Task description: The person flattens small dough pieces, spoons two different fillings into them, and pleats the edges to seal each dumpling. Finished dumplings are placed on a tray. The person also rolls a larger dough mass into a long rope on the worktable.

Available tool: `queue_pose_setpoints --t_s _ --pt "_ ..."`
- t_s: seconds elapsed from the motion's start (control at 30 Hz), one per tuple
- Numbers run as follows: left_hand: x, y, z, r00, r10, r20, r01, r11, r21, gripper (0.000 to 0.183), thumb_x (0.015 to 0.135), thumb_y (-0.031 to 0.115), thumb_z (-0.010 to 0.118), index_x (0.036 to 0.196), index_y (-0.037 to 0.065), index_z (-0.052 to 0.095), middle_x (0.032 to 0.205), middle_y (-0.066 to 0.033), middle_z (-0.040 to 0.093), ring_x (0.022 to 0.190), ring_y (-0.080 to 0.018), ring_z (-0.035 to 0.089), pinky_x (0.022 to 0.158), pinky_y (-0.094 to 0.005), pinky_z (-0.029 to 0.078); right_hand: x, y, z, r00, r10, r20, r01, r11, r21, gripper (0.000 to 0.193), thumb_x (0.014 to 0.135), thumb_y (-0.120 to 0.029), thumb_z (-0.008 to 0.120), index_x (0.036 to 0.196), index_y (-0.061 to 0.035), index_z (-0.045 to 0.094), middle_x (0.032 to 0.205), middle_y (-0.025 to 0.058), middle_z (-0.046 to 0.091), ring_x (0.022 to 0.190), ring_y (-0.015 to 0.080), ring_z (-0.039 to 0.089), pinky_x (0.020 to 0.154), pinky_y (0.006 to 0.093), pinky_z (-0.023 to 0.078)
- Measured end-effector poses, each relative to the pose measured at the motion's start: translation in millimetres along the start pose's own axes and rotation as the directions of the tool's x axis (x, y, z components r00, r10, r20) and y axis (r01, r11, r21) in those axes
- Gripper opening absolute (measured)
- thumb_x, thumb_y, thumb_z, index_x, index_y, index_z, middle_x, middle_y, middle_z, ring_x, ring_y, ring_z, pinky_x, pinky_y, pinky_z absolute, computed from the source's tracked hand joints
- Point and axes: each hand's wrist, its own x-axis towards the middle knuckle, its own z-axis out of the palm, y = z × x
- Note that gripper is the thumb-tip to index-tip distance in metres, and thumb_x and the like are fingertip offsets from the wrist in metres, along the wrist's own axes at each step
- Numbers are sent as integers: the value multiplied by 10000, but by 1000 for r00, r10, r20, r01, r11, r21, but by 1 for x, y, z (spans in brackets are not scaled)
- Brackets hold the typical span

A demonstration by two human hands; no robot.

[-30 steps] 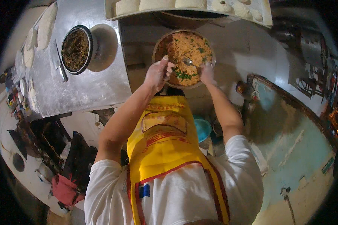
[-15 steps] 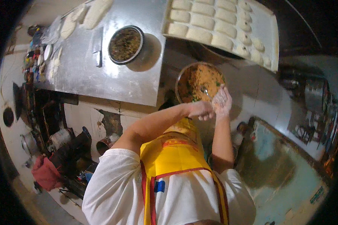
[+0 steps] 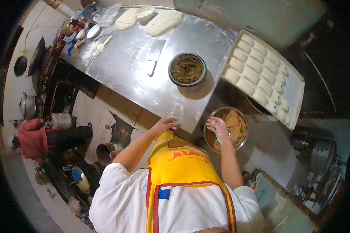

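Note:
My left hand (image 3: pixel 164 126) is at the near edge of the metal table, its fingers stretched out and apart, with nothing visible in it. My right hand (image 3: pixel 219 129), whitened with flour, is over the left part of a round metal bowl (image 3: pixel 244 140). Its fingers are loosely bent and apart, and I see nothing held; the palm is partly hidden. Orange-brown filling (image 3: pixel 236 123) with green bits lies in that bowl. On the table (image 3: pixel 122 73) stands a dark-rimmed bowl (image 3: pixel 170 77) of brownish-green chopped filling (image 3: pixel 187 68).
A cleaver (image 3: pixel 155 52) lies left of the table bowl. Large dough pieces (image 3: pixel 164 22) rest along the far edge. At the right, a pale tray (image 3: pixel 295 87) carries rows of shaped dough pieces (image 3: pixel 254 64). Jars and bottles (image 3: pixel 68 33) crowd the table's left end.
My hands have come apart: the left has moved left to the table edge, the right stays by the filling bowl. The view has turned, shifting the table and tray rightward.

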Motion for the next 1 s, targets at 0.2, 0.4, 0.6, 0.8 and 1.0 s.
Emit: queue_pose_setpoints --t_s 0.2,0.4,0.6,0.8,1.0 --pt "6 7 -164 828 296 -477 -292 953 85 333 980 144 554 1279 -2 549 1156 -99 636 955 -187 659 782 -331 536 80 -37 132 997 -46 -56 62 941 331 324 952 -192 585 1199 6 518 1110 152 597 1047 344 602 894 462 515" --pt "31 52 -346 457 698 -552 -105 658 746 389 903 150 574 1258 -6 555 1360 -251 494 1244 -361 499 1027 -435 412 132 -54 192 878 -63 -475 164 971 175 615 986 -149 558 1474 53 243 1533 169 284 1215 326 447 1012 490 435" --pt "50 91 -453 514 718 -470 175 448 877 560 913 319 583 1366 8 475 1498 -231 355 1401 -375 313 1159 -491 239 142 -62 202 794 -93 -601 196 975 109 490 995 -137 523 1399 69 339 1363 177 445 878 218 567 759 371 514" --pt "54 110 -476 590 693 -414 164 399 902 604 943 379 524 1406 3 434 1528 -228 308 1435 -369 250 1182 -499 180 146 -105 267 811 -76 -581 126 991 47 248 942 -133 565 1152 -6 532 798 66 573 477 124 502 370 189 398" --pt "56 118 -478 659 605 -448 236 399 886 656 942 431 503 1443 21 399 1562 -198 255 1454 -349 209 1189 -505 155 251 -139 396 995 -99 -17 100 994 54 217 939 -75 547 1141 1 563 946 53 627 634 115 596 476 261 469"
